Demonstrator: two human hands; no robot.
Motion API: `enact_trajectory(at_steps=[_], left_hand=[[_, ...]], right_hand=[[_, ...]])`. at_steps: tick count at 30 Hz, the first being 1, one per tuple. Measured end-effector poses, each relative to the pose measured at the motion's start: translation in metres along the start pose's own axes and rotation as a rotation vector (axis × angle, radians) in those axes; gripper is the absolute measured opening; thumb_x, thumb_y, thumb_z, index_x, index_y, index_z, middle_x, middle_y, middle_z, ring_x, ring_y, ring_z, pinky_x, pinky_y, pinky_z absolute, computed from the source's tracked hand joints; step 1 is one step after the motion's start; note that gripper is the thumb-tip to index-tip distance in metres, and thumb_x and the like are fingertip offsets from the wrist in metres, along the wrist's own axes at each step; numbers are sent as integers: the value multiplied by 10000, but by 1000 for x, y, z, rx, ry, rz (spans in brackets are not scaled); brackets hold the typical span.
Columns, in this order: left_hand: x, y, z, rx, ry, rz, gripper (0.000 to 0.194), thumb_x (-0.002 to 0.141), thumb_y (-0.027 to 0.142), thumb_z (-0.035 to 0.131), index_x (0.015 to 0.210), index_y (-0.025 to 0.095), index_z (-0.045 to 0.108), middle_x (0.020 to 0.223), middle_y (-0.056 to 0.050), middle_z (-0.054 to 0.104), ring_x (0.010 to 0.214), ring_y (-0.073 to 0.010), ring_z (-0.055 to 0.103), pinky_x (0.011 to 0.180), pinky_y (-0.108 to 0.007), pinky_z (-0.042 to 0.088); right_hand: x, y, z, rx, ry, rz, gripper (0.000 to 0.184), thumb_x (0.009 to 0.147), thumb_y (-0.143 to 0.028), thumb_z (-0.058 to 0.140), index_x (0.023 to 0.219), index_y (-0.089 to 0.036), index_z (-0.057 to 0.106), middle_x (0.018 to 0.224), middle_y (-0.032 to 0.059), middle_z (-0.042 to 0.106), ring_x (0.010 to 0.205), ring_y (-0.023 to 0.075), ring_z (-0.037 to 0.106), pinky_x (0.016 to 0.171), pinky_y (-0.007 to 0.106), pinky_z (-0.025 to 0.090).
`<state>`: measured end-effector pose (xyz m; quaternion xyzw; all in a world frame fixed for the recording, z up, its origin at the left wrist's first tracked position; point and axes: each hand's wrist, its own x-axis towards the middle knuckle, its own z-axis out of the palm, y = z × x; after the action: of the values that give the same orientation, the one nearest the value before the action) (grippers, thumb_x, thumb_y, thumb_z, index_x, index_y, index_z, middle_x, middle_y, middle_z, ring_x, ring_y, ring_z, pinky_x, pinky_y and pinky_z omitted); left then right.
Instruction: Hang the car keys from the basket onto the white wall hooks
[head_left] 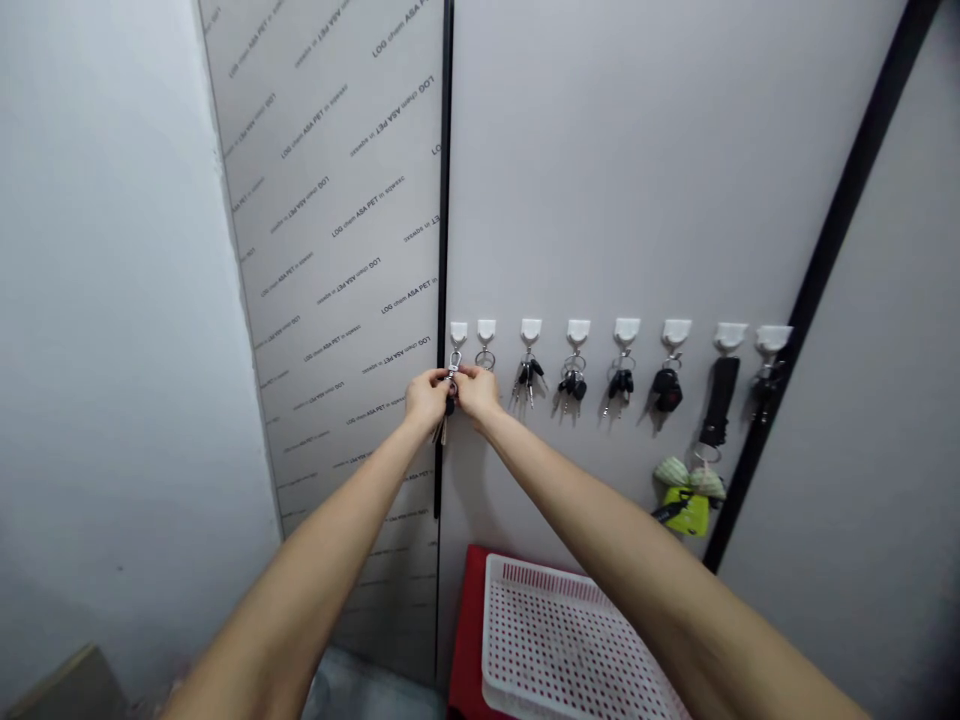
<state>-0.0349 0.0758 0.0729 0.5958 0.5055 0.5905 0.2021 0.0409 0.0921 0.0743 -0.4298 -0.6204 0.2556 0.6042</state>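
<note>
My left hand and my right hand meet at the leftmost white hook. Between their fingertips is a bunch of keys, topped by a silver clasp that reaches up to the hook. Whether the clasp is hooked on or just touching I cannot tell. Below my fingers the keys dangle, with a black piece among them. Both hands are closed in a pinch. Just behind my right hand a key ring hangs from the second hook; what it carries is mostly hidden.
Further right, several hooks hold key bunches, a black strap and a yellow-green pouch. A white perforated basket sits on a red surface below. Dark vertical strips divide the panels.
</note>
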Motion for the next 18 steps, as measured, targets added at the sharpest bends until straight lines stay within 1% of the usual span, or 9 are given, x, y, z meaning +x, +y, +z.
enact_trajectory(at_steps=[2,4,7,8,10,12,14,16,18], left_hand=[[-7,1,-1,47,15,25,235,610,177,461,822,151,559,663,-25,572,604,-113,495,607,-240,378],[-15,-1,-1,72,42,56,245,597,172,473,829,149,548,736,-38,567,667,-120,495,657,-249,373],[-28,-11,-2,53,70,79,260,579,148,483,835,141,528,803,-47,538,720,-118,482,699,-248,358],[-34,-16,-2,39,70,74,258,570,142,489,825,140,526,786,-40,531,708,-113,477,694,-243,356],[-47,-29,0,-2,49,36,242,556,139,497,797,140,523,688,-6,511,631,-95,464,640,-224,358],[-65,-44,6,-47,-2,-33,232,551,141,494,782,141,518,558,39,455,527,-75,429,553,-199,345],[-85,-57,16,-96,-107,-113,272,545,123,480,816,139,506,472,74,386,446,-56,377,478,-177,307],[-105,-66,28,-156,-253,-175,379,532,89,462,908,132,473,440,92,354,403,-41,333,436,-162,267],[-118,-64,40,-234,-384,-206,528,521,65,453,1041,131,384,436,103,351,388,-29,306,419,-153,243]], right_hand=[[-11,-5,-4,-109,77,25,257,618,-183,411,846,-123,511,709,60,569,634,135,519,621,286,402],[-24,-9,-11,-192,101,-22,277,603,-170,427,863,-131,517,787,70,570,734,145,514,702,283,381],[-47,-11,-25,-205,39,-140,304,598,-152,425,890,-137,506,866,68,551,769,130,501,734,261,367],[-55,-10,-31,-196,8,-160,307,597,-151,424,895,-142,500,851,58,551,739,121,503,710,253,376],[-74,-1,-46,-177,-76,-145,306,601,-159,420,900,-154,486,714,16,552,615,96,499,612,232,394],[-94,15,-63,-165,-195,-48,298,606,-168,412,897,-155,476,526,-41,489,460,69,448,482,200,372],[-115,39,-80,-178,-349,115,308,597,-160,409,898,-139,470,409,-84,394,348,46,364,377,172,308],[-133,62,-98,-202,-503,293,356,573,-128,398,923,-119,458,365,-107,340,290,29,291,318,156,244],[-143,76,-116,-214,-598,402,441,551,-96,375,989,-115,425,349,-120,313,268,20,247,296,148,212]])
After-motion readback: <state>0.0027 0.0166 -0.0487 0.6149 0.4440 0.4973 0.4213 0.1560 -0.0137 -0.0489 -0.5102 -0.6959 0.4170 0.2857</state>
